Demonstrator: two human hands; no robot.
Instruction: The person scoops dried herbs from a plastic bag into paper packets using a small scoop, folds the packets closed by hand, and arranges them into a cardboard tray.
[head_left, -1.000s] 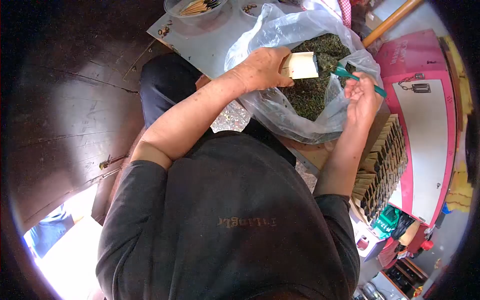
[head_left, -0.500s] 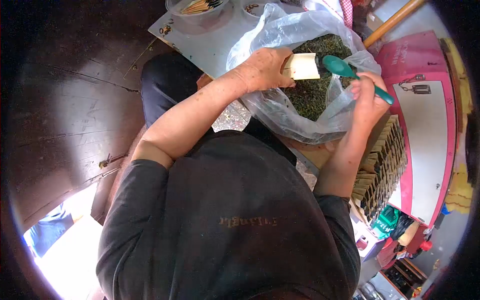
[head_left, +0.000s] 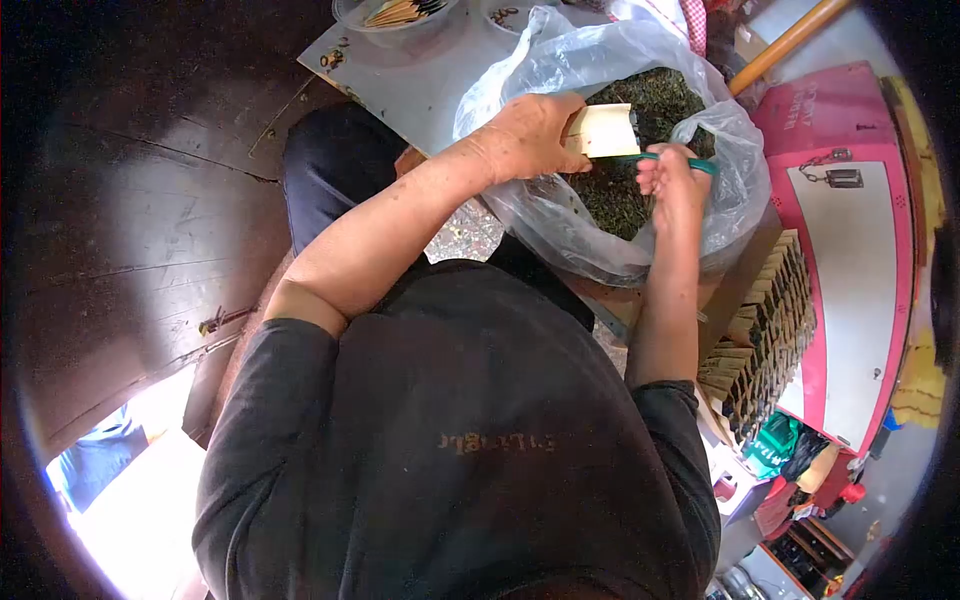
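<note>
My left hand [head_left: 540, 135] is closed on a small pale-yellow paper packet [head_left: 603, 132], held above the plastic bag. In my right hand [head_left: 675, 178] is a green spoon [head_left: 703, 166], gripped by its handle. The spoon's bowl is mostly hidden below the packet's lower right edge. Beneath both hands lies a heap of dark green dried leaf bits [head_left: 620, 205], inside a clear plastic bag [head_left: 555, 240] with its mouth spread wide.
A grey table [head_left: 385, 95] carries a clear tub [head_left: 395, 22] of dark-tipped sticks. Stacked folded packets [head_left: 765, 335] stand at right, near a pink and white cabinet [head_left: 850, 290]. A wooden pole [head_left: 785, 48] slants behind the bag.
My right hand has moved left and down over the bag, bringing the spoon from beside the packet to below its edge. My left hand and the packet stay almost still.
</note>
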